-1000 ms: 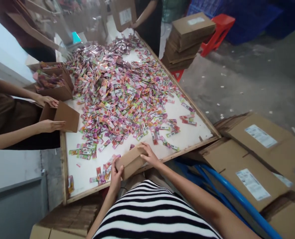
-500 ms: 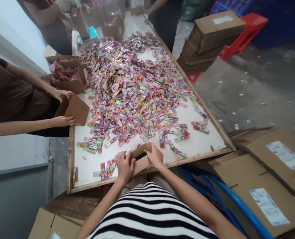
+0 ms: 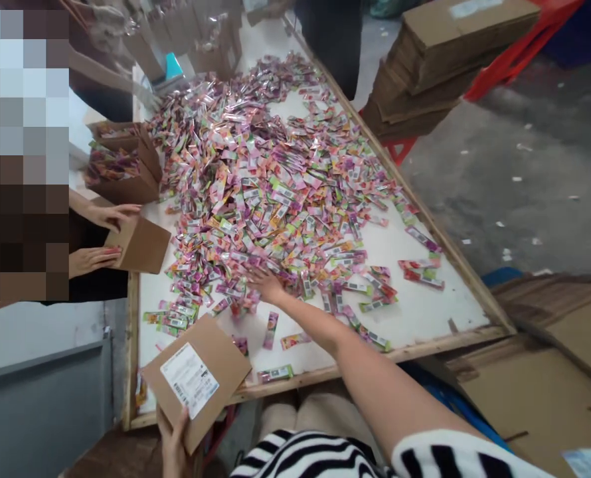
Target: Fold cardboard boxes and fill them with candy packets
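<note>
My left hand (image 3: pixel 173 438) grips a small cardboard box (image 3: pixel 218 352) at its lower edge, the thumb on the face with a white label (image 3: pixel 190 378). The box is tilted over the near left corner of the table, and its opening is out of sight. My right hand (image 3: pixel 265 284) lies at the near edge of a heap of colourful sachets (image 3: pixel 255 186), fingers spread and pointing left, touching the packets. Several loose sachets, among them a purple one (image 3: pixel 270 330), lie between the box and my right forearm.
On the left, a co-worker's hands (image 3: pixel 103 236) hold another cardboard box (image 3: pixel 143 247). Beyond it stand boxes filled with sachets (image 3: pixel 126 179). A wooden rim (image 3: pixel 455 282) edges the white table. Flattened cartons are stacked at the right (image 3: pixel 519 392) and on a red stool (image 3: pixel 499 73).
Both hands were on the box at the near edge. My left hand has moved the box left and turned it label up; my right hand has let go and reached forward to the sachets.
</note>
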Motion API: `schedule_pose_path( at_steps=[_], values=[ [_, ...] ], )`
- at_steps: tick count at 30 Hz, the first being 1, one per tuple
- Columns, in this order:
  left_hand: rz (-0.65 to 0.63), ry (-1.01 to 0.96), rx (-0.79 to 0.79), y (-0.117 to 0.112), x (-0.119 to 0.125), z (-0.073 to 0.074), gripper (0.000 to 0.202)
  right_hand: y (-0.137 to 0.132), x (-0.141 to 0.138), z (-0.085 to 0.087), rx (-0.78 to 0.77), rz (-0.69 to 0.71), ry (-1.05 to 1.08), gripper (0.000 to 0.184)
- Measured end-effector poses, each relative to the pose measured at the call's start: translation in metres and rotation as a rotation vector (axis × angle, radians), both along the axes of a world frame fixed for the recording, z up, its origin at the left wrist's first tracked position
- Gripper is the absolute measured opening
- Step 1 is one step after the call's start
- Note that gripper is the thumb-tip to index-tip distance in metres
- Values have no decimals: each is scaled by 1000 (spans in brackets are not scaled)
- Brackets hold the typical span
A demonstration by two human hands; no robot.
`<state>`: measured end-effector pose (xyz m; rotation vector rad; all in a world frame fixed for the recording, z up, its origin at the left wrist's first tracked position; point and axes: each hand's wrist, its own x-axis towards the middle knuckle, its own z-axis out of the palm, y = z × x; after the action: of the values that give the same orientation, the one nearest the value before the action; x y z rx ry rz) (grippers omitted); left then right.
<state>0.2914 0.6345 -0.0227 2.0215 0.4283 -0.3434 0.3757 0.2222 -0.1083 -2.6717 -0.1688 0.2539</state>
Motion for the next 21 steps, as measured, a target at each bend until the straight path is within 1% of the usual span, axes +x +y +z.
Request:
schedule_pose_path(
  at_steps=[1,2,4,5,7,8,9,10,11,12,14,15,16,17,18,19,21],
  values=[
    [47,53,-50,-6,-2,-9,93,-9,-14,-11,-19,-41,36,65],
    [62,88,-93,-18,-3,-19,94,-17,-30,-19,-35,-94,54,65],
    [50,126,-173,-53,-1,-38,97,-30,-62,-25,-53,-193,81,66],
    [25,140,-213,-73,1,-47,99,-35,-76,-23,-46,-222,103,67],
    [-43,163,-283,-110,7,-59,100,-50,-101,-16,27,-222,145,68],
    [-78,179,-309,-125,11,-64,98,-63,-113,-11,86,-216,138,66],
    [-109,205,-325,-137,14,-68,96,-81,-125,-8,143,-241,98,61],
    [-129,236,-332,-145,16,-71,94,-105,-138,-6,184,-327,31,56],
    [-138,267,-331,-151,19,-74,92,-133,-149,-6,201,-481,-48,52],
    [-143,295,-326,-154,21,-76,90,-164,-159,-8,184,-717,-124,51],
    [-156,340,-312,-156,26,-79,86,-220,-168,-18,104,-1248,-161,63],
    [-162,357,-306,-156,29,-80,84,-239,-165,-25,75,-1435,-135,71],
    [-168,372,-300,-157,32,-80,81,-249,-155,-32,67,-1525,-96,79],
    [-176,388,-295,-158,35,-80,78,-249,-139,-38,82,-1520,-59,83],
    [-186,408,-295,-161,39,-79,76,-239,-119,-42,113,-1431,-33,84],
    [-193,430,-299,-165,42,-79,74,-220,-97,-44,156,-1272,-21,81],
    [-198,461,-320,-176,48,-79,72,-169,-58,-39,226,-970,-23,69]
  ],
)
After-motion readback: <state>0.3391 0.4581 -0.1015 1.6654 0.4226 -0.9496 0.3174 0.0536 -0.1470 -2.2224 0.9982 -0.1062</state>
